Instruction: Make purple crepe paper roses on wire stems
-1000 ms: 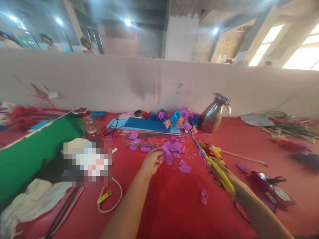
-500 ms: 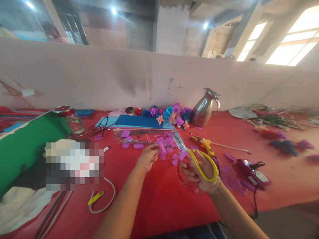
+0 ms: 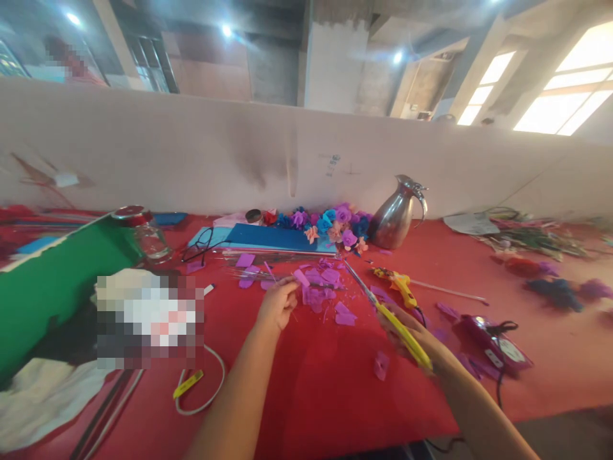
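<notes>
My left hand point(image 3: 276, 305) rests on the red table point(image 3: 311, 396) with its fingers pinched on a purple paper piece point(image 3: 301, 278) beside a heap of purple paper scraps point(image 3: 325, 291). My right hand point(image 3: 412, 335) grips yellow-handled scissors point(image 3: 383, 310), whose blades point up and left towards the scraps. One loose purple scrap point(image 3: 381, 365) lies between my forearms.
A steel jug point(image 3: 396, 214), paper flowers point(image 3: 330, 223) and blue sheets point(image 3: 268, 236) stand at the back by the white partition. A yellow glue gun point(image 3: 397, 284) and a purple device point(image 3: 498, 342) lie to the right, a glass jar point(image 3: 146, 233) and green board point(image 3: 57, 281) to the left.
My right hand has swung the scissors from upright back down to a flat, low angle and moved right. The left hand stays at the purple scraps. The camera view has shifted slightly.
</notes>
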Demonstrator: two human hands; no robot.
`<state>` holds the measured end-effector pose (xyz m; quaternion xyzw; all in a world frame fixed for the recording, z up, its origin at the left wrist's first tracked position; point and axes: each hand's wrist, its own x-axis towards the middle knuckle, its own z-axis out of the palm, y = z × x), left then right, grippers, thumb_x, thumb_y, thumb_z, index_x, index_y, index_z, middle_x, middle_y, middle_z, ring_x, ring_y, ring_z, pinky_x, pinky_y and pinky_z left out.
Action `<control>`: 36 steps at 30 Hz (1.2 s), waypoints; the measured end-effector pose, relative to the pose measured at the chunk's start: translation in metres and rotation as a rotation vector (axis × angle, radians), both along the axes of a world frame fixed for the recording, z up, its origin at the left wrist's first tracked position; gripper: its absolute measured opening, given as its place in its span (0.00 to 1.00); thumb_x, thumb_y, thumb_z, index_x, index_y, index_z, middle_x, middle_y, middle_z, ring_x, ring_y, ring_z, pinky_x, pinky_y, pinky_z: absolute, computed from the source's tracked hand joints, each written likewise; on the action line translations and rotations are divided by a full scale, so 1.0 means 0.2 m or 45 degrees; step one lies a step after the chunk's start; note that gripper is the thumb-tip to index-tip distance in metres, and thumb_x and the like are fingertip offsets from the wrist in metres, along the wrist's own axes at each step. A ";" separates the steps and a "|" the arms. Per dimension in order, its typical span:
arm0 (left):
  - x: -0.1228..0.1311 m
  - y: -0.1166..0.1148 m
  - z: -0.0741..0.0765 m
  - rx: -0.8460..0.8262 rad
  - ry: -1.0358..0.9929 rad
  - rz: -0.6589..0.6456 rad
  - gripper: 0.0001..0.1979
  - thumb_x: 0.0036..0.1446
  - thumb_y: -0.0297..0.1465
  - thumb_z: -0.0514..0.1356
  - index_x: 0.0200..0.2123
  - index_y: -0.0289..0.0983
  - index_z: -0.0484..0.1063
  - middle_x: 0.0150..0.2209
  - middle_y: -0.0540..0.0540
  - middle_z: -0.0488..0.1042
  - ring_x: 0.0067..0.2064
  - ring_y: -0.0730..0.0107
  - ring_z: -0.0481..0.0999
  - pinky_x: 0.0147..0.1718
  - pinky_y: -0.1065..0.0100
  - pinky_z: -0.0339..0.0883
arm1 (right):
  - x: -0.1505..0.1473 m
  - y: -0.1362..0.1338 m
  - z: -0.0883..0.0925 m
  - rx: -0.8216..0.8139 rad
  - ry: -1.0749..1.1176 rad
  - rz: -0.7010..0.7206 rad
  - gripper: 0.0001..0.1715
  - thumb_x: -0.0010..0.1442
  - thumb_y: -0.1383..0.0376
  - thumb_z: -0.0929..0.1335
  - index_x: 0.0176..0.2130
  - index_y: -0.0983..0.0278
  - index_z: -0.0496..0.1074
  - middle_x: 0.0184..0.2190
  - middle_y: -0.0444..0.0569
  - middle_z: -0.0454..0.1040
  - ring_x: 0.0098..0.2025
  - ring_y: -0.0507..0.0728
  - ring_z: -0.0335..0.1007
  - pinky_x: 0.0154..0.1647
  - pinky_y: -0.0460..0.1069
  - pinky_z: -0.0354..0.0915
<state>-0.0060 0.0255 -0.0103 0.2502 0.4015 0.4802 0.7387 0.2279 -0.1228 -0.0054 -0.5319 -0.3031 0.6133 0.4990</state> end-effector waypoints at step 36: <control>0.01 -0.04 0.01 -0.041 -0.333 -0.361 0.10 0.48 0.24 0.65 0.24 0.33 0.64 0.14 0.58 0.62 0.10 0.90 0.43 0.12 0.79 0.33 | -0.37 -0.11 -0.02 -0.198 0.666 0.335 0.36 0.46 0.37 0.67 0.20 0.66 0.57 0.21 0.40 0.60 0.13 0.40 0.39 0.10 0.39 0.33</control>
